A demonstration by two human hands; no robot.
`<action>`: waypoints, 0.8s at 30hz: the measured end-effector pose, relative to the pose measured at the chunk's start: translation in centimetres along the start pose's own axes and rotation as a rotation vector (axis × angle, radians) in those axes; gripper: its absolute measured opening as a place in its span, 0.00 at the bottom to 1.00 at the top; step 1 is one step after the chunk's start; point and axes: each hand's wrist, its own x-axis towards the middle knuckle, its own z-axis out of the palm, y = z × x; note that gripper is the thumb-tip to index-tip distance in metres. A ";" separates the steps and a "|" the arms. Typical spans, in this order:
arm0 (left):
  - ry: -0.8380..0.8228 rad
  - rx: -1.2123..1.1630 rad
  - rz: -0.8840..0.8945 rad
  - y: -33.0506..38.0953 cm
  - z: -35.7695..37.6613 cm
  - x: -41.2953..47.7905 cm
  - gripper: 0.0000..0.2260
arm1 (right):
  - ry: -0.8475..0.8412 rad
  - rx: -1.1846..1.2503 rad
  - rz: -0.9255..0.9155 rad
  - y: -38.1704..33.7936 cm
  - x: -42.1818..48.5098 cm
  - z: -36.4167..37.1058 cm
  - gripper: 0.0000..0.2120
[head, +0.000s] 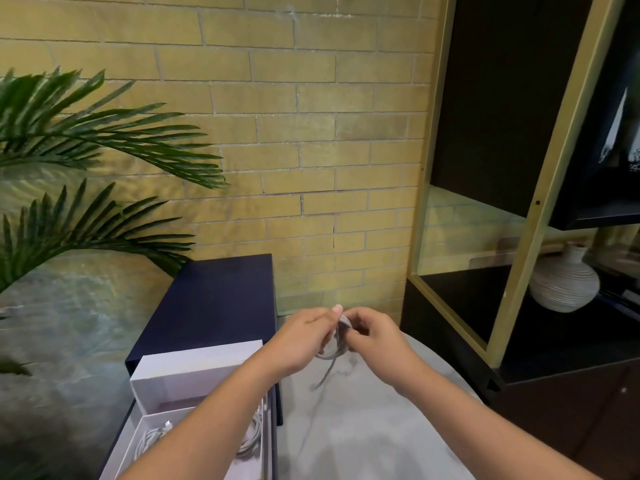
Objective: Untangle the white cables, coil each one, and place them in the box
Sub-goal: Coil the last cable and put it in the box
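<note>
Dangling white cable (332,348) (looped, tail loose)

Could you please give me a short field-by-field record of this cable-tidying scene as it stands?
left hand: gripping the white cable coil
right hand: pinching the same coil
cable tail: hangs loose over the grey table
white box: open, at left, coiled cables inside
navy lid: behind box

I see a yellow brick wall (311,133) ahead, palm leaves (86,140) at my left, a black shelf unit with gold frame (540,188) at right holding a ribbed white vase (564,285).
</note>
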 end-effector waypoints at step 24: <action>0.158 0.210 0.081 -1.6 1.0 0.0 0.08 | 0.065 -0.135 -0.031 -1.2 0.2 -0.7 0.09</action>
